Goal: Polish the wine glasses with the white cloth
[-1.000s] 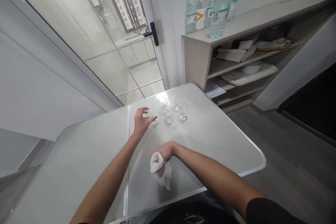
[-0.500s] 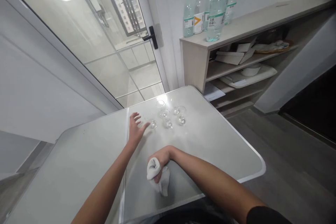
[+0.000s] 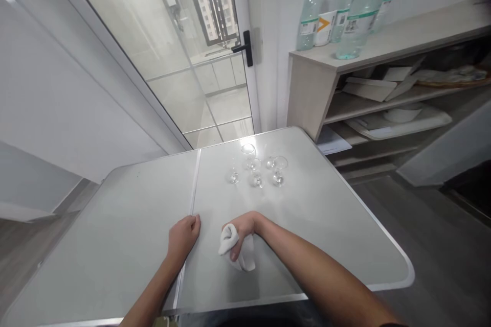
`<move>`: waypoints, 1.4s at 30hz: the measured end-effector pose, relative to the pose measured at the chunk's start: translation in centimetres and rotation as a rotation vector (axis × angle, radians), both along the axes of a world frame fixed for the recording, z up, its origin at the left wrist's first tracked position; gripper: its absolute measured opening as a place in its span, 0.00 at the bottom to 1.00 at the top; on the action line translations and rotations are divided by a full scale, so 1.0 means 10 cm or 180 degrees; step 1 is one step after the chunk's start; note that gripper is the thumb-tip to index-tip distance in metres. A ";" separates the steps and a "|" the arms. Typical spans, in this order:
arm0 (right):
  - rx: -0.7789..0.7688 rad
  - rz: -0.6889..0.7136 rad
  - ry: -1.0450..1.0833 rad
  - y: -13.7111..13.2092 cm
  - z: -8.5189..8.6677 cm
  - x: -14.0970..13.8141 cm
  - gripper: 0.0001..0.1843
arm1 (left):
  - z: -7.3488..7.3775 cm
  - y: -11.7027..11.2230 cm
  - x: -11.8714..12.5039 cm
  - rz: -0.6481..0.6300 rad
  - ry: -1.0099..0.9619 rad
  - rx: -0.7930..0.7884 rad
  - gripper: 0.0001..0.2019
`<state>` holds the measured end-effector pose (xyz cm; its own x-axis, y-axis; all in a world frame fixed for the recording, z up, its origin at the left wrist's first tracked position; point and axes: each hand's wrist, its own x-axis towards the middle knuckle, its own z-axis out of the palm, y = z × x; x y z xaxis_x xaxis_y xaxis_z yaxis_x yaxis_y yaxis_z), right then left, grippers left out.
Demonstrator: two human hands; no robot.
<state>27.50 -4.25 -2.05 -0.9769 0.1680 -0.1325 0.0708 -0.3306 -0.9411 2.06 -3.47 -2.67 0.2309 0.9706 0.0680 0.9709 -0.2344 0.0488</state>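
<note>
Several small clear stemmed glasses (image 3: 256,167) stand in a cluster on the far middle of a pale grey table (image 3: 326,225). My left hand (image 3: 183,235) rests on the table near its centre seam, fingers curled in, with nothing visible in it. My right hand (image 3: 241,230) lies just right of it, closed around a bunched white cloth (image 3: 233,250) that touches the tabletop. Both hands are well short of the glasses.
A glass sliding door (image 3: 184,56) with a black handle (image 3: 245,48) stands behind the table. To the right is a wooden shelf unit (image 3: 383,46) with several water bottles (image 3: 349,15) on top and papers and trays on its shelves. The table's right edge is rounded.
My left hand let go of the leftmost glass, opened, and drew back to the near part of the table. The right hand with the cloth barely moved. The view shifted left.
</note>
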 end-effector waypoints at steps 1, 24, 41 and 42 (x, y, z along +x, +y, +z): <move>-0.0024 0.0004 -0.0019 0.00 0.01 0.01 0.26 | 0.01 0.01 0.01 0.0003 -0.0018 -0.0033 0.24; -0.0005 -0.0136 -0.0152 0.01 -0.06 0.00 0.26 | -0.04 -0.01 -0.02 0.0013 0.0055 0.0002 0.25; -0.0048 -0.0014 -0.0269 0.05 -0.07 -0.02 0.28 | 0.00 -0.01 0.00 0.0100 0.0067 -0.0097 0.25; -0.0050 -0.0008 -0.0271 0.05 -0.07 -0.02 0.28 | 0.00 -0.01 0.00 0.0099 0.0067 -0.0095 0.25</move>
